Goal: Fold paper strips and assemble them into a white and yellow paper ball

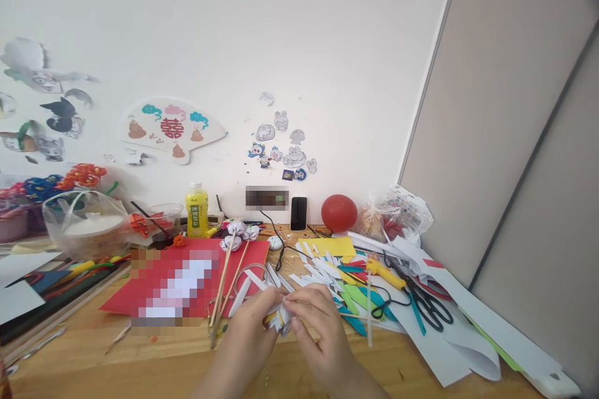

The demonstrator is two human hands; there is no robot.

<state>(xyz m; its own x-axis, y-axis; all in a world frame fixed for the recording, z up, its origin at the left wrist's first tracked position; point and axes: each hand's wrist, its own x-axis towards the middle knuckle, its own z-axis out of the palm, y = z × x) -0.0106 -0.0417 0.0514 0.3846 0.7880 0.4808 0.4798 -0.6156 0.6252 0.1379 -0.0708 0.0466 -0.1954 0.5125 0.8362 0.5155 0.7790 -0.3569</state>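
My left hand [253,327] and my right hand [321,324] meet above the front of the table. Between their fingertips is a small white folded-paper piece [282,319] with pointed petals and a touch of yellow, partly hidden by the fingers. My left fingers wrap its side, while my right thumb and fingers pinch its top. Just beyond the hands lie loose white paper strips [322,271]. To the left, white paper flowers [235,235] on thin wooden sticks [222,287] rest across a red sheet [248,252].
At right are a yellow glue gun [388,273], a clear glue stick [369,308], black-handled scissors [431,307] and large white paper sheets [437,355]. Along the wall stand a yellow bottle [197,211], a phone [298,214] and a red balloon [339,213]. A black cable [279,255] crosses the table.
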